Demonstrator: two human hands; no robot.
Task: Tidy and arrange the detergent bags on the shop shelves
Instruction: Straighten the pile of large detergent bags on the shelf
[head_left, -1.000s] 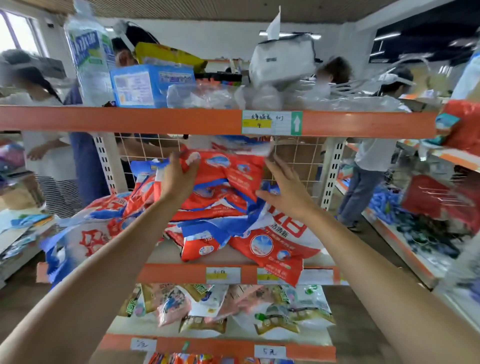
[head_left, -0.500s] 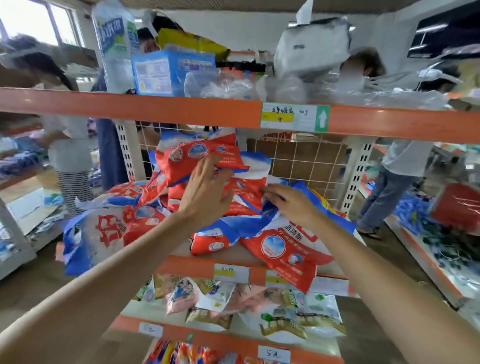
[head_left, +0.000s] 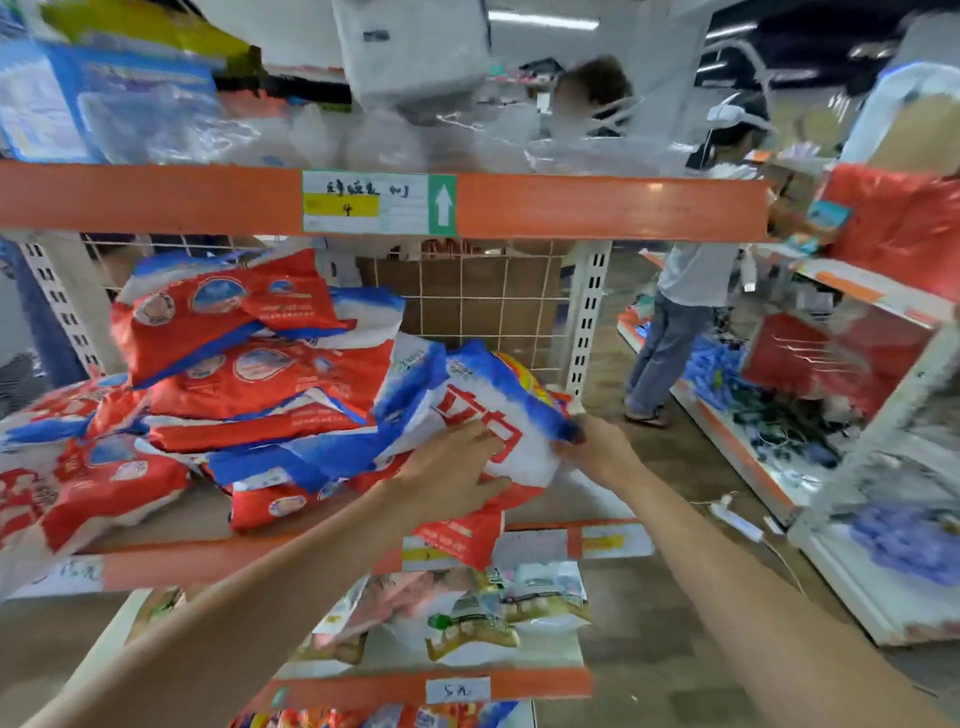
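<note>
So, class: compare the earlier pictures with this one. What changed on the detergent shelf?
Both hands left the red stack and dropped right: the left hand presses, the right hand grips, the white bag at the shelf edge. The stack stayed.

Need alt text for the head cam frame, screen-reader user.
Both hands work a white, red and blue detergent bag at the right end of a messy bag pile on an orange-edged shelf: the left hand lies flat on it, the right hand grips its right edge. Other people stand in the aisle behind.
</note>
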